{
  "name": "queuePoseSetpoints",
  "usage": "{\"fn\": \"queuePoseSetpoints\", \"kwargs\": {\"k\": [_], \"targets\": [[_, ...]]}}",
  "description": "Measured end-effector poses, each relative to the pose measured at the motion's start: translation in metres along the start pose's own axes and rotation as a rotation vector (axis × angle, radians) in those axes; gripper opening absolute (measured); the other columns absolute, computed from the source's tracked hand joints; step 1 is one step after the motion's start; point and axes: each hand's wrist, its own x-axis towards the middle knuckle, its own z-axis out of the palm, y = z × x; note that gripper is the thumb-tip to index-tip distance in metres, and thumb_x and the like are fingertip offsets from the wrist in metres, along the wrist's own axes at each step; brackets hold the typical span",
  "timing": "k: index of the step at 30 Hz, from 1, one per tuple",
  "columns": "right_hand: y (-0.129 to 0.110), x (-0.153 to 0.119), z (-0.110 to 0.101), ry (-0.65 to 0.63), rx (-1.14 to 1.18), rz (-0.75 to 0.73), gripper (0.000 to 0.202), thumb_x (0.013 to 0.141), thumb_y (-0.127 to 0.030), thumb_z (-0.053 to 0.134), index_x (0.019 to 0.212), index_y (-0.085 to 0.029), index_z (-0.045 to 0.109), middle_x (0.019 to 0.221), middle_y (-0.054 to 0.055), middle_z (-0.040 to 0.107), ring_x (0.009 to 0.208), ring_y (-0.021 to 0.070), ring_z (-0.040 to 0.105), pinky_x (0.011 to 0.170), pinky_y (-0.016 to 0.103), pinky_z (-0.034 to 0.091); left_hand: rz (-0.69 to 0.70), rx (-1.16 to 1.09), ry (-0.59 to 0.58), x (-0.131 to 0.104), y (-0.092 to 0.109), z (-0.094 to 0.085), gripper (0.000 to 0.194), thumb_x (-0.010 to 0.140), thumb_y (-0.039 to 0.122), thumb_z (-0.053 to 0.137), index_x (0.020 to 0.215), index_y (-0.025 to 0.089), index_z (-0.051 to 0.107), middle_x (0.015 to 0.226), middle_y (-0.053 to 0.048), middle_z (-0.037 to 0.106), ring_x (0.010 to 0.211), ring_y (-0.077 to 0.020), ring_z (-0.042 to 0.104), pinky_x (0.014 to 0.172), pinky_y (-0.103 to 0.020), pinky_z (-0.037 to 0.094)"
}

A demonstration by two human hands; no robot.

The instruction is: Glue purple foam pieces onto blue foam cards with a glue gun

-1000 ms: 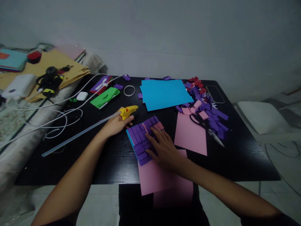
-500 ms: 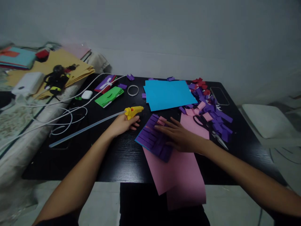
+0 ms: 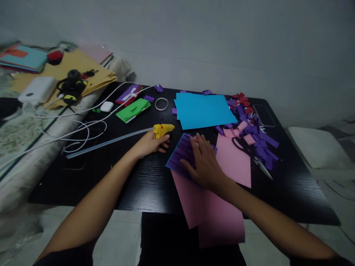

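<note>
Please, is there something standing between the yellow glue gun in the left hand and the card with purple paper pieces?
Nothing visible, only black tabletop between the yellow glue gun and blue-edged card. The right hand covers part of the card.

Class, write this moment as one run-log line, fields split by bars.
left hand: holds glue gun | right hand: flat on purple piece | scissors: on table, right | blue sheets: beyond hands

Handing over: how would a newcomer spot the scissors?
On the right of the black table, find the heap of purple paper pieces. The scissors lie at its edge, partly over a pink sheet. Black handles and metal blades set them apart from the paper.
</note>
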Motion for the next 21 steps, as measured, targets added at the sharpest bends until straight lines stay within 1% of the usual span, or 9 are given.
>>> {"fn": "queuePoseSetpoints", "kwargs": {"k": [2,4,7,9,11,14,17,21], "targets": [[-0.001,0.0,0.014,-0.037,-0.032,-0.004,0.089,0.104,-0.061,0.053,0.171,-0.011,0.025,0.177,0.029,0.025,0.166,0.046,0.019,0.13,0.072,0.021,0.008,-0.004,0.001,0.001,0.0,0.0,0.026,0.084,0.036,0.087,0.091,0.015,0.073,0.088,-0.008,0.075,0.073,-0.0193,0.074,0.056,-0.03,0.065],[0.0,0.002,0.02,-0.065,-0.046,-0.025,0.089,0.105,-0.062,0.051,0.172,-0.011,0.023,0.176,0.028,0.026,0.166,0.0438,0.02,0.131,0.069,0.021,0.011,-0.008,0.002,0.001,0.0,0.0,0.026,0.085,0.035,0.086,0.092,0.015,0.073,0.087,-0.008,0.075,0.071,-0.0182,0.073,0.055,-0.029,0.065],[0.002,0.005,0.023,-0.092,-0.072,-0.039,0.086,0.105,-0.061,0.05,0.171,-0.01,0.027,0.176,0.027,0.028,0.167,0.0402,0.021,0.133,0.064,0.021,0.006,-0.001,0.004,0.001,0.0,0.0,0.02,0.088,0.03,0.083,0.095,0.015,0.073,0.085,-0.007,0.075,0.069,-0.0175,0.073,0.055,-0.029,0.064],[0.003,0.006,0.024,-0.105,-0.09,-0.038,0.085,0.105,-0.061,0.051,0.169,-0.008,0.032,0.176,0.027,0.027,0.167,0.0399,0.02,0.134,0.062,0.02,-0.002,0.004,0.002,0.001,0.0,0.001,0.016,0.09,0.027,0.081,0.097,0.015,0.073,0.084,-0.006,0.075,0.068,-0.0171,0.073,0.055,-0.028,0.064],[0.004,0.006,0.026,-0.093,-0.097,-0.035,0.086,0.104,-0.062,0.051,0.167,-0.006,0.036,0.177,0.027,0.026,0.167,0.0407,0.019,0.134,0.062,0.02,-0.022,0.004,-0.007,-0.001,0.002,0.002,0.014,0.092,0.024,0.079,0.101,0.015,0.072,0.085,-0.006,0.075,0.068,-0.0166,0.073,0.056,-0.027,0.063],[0.005,0.004,0.032,-0.041,-0.088,-0.035,0.085,0.104,-0.064,0.051,0.167,-0.009,0.037,0.177,0.026,0.026,0.166,0.0413,0.021,0.133,0.064,0.021,-0.069,-0.019,-0.009,-0.005,0.006,0.005,0.014,0.094,0.022,0.077,0.104,0.014,0.072,0.086,-0.006,0.075,0.07,-0.0164,0.074,0.059,-0.026,0.064],[0.005,0.003,0.036,0.001,-0.092,-0.033,0.083,0.104,-0.065,0.051,0.165,-0.009,0.04,0.176,0.026,0.03,0.165,0.0421,0.024,0.132,0.065,0.023,-0.115,-0.061,-0.009,-0.009,0.01,0.007,0.015,0.093,0.023,0.078,0.102,0.013,0.072,0.086,-0.007,0.076,0.073,-0.0175,0.075,0.061,-0.027,0.065],[0.002,0.002,0.038,0.022,-0.106,-0.021,0.083,0.103,-0.065,0.052,0.163,-0.009,0.042,0.174,0.026,0.033,0.164,0.0425,0.027,0.131,0.064,0.024,-0.144,-0.119,0.007,-0.014,0.015,0.011,0.014,0.092,0.023,0.079,0.1,0.014,0.072,0.085,-0.008,0.075,0.077,-0.0193,0.075,0.063,-0.03,0.066]]}}
